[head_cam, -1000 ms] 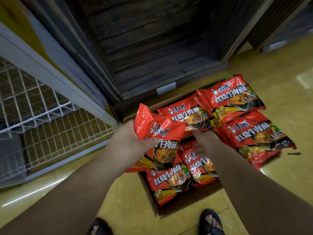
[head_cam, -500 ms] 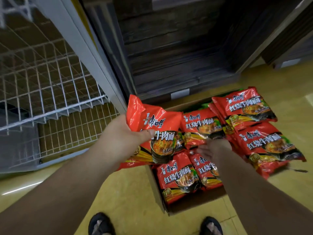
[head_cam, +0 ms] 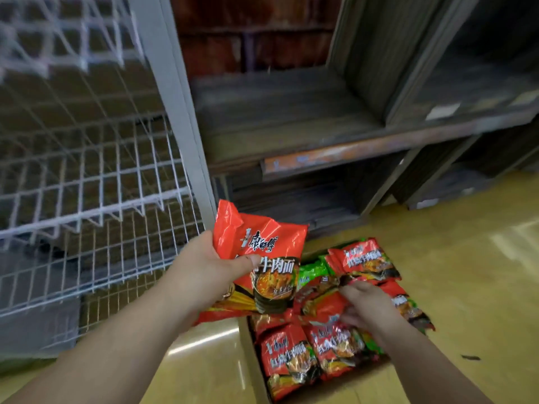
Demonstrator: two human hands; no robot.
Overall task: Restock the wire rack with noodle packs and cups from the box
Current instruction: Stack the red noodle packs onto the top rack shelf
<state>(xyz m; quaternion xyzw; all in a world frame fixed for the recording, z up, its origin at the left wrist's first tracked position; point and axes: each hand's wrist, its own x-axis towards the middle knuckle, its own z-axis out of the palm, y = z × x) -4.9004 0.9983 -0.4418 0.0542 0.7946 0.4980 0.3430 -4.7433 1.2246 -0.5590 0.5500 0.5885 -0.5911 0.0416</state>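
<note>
At the centre of the frame the left hand (head_cam: pixel 213 271) gripped a red noodle pack (head_cam: pixel 262 260), thumb pressed across its front and fingers curled behind, so the crinkled foil pack stood nearly upright above the near-left corner of the cardboard box (head_cam: pixel 253 354). The right hand (head_cam: pixel 364 304), lower right of centre, reached down into the box with its fingers bent among the packs; motion blur hid whether they pinched one, so that could not be told. The box sat on the floor at lower centre, open-topped and filled with more red packs (head_cam: pixel 291 357) lying flat and overlapping, with a green pack (head_cam: pixel 313 271) showing between them near its far side. The white wire rack (head_cam: pixel 87 182) filled the left of the frame, its grid shelves sloping, framed on the right by a grey metal post (head_cam: pixel 180 112). Behind the box, in the upper centre and right, stood a dark wooden shelf unit (head_cam: pixel 320 121) with worn, rough boards. The floor (head_cam: pixel 466 272) was glossy yellow, reflecting light streaks.
</note>
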